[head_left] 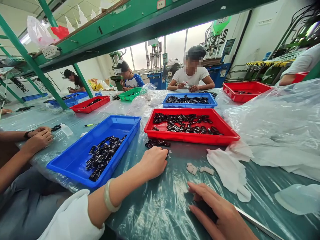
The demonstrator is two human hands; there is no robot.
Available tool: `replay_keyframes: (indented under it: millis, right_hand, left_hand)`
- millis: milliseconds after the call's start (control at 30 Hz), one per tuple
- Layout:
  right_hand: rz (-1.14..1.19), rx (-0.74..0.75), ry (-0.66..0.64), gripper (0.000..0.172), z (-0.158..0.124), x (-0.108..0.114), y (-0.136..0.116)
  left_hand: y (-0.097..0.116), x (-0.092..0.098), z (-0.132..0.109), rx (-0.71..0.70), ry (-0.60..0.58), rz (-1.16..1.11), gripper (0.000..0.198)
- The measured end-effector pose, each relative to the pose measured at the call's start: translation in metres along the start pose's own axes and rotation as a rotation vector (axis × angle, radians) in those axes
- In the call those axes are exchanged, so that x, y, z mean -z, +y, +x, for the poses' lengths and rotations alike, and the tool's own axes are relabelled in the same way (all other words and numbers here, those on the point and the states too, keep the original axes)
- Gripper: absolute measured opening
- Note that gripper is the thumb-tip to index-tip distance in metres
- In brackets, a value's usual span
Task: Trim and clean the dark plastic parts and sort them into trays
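Observation:
My left hand (154, 162), with a pale bangle (108, 196) on the wrist, reaches over the table before the red tray. Its fingers are curled closed, and a dark edge like that of a small black part (167, 154) shows at the fingertips; the hand's back hides most of it. Just beyond lie a few loose glossy black parts (157, 143). Low on the right, my right hand (216, 208) is open, thumb and fingers apart, with nothing visible between them. Crumpled white wipes (192, 168) and a white cloth (228, 170) lie past its fingertips.
A red tray (190, 136) and a blue tray (72, 160) hold many black parts. Plastic sheeting (282, 123) is heaped at right, near a metal strip (257, 223). A co-worker's hands (40, 140) are at left by a white bottle (66, 129). A green shelf beam (125, 26) hangs overhead.

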State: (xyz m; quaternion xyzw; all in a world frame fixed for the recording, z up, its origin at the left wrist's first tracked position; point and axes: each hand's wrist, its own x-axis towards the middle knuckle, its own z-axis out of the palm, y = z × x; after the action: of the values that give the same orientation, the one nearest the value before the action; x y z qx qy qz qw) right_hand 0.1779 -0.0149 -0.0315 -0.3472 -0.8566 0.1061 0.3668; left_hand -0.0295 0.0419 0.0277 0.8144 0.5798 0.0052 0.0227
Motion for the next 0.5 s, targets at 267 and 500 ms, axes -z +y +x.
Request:
replay_keyframes:
  millis: [267,500]
  right_hand:
    - [-0.007,-0.07,-0.106,0.034,-0.003,0.0,0.001]
    - [0.017,-0.042,-0.076,0.036,-0.004,0.0,0.0]
  left_hand:
    - [0.001,-0.019,0.015,0.025,0.012,0.045,0.029]
    - [-0.006,-0.012,0.01,0.075,0.085,-0.08,0.031]
